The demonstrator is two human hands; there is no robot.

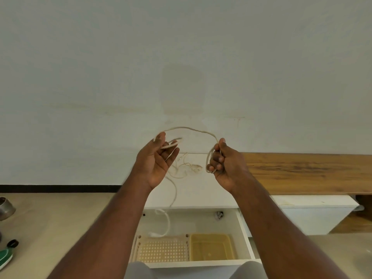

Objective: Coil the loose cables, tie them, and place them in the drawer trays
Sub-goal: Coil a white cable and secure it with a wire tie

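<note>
Both hands are hovering above the open drawer [244, 234]. The right hand [223, 164] is clenching several loops of the white cable [189, 128], which is arching over to the left hand [159, 160]; that hand is lying relaxed, palm up, with the cable draping across its fingers and trailing down below it toward the perforated tray [161, 250] and the yellow tray [211, 247] beside it.
</note>
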